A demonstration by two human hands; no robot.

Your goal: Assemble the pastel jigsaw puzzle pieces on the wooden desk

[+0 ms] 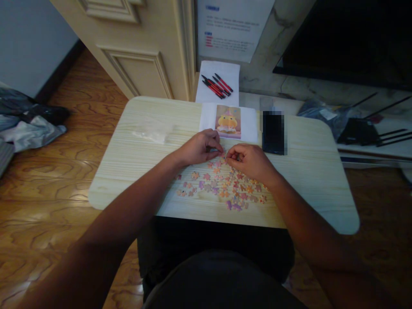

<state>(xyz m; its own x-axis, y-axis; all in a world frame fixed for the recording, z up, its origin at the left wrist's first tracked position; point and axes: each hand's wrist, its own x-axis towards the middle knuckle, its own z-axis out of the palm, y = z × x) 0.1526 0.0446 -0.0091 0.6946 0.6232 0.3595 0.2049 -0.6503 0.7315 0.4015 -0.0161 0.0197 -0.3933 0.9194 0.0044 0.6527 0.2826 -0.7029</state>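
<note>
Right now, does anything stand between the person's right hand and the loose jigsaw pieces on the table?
Nothing visible does: the right hand is at the far side of the loose jigsaw pieces. The dark-screened device and printed cartoon picture lie farther back, not between them.

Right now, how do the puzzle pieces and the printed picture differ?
The puzzle pieces are many small, knobbed shapes; the printed picture is one rectangle. The puzzle pieces lie scattered on the tabletop, while the printed picture is on a white sheet. Both show pink and yellow tones.
</note>
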